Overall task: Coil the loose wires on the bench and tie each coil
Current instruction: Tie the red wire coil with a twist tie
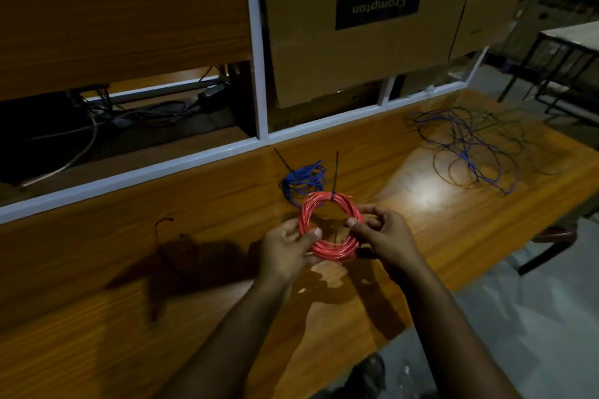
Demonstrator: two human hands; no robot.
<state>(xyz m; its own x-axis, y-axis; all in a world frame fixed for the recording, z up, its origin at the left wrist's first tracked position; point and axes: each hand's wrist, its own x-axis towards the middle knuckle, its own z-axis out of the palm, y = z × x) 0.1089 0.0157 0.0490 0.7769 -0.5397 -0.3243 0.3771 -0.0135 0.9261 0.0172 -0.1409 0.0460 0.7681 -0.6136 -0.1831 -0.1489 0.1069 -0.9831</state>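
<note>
Just above the near middle of the glossy wooden bench (162, 269), I pinch the light, springy red coil of thin plastic-coated wire (329, 226) with my left hand (285, 249) and right hand (384, 236) at opposite sides, which I judge the safest hold since its black zip tie (334, 181) binds only the far edge.

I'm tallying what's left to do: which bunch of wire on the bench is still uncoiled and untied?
The dark purple-blue tangle at the bench's far right, sprawled in loose loops. The red coil and blue coil are each wound tight with a black tie.
</note>
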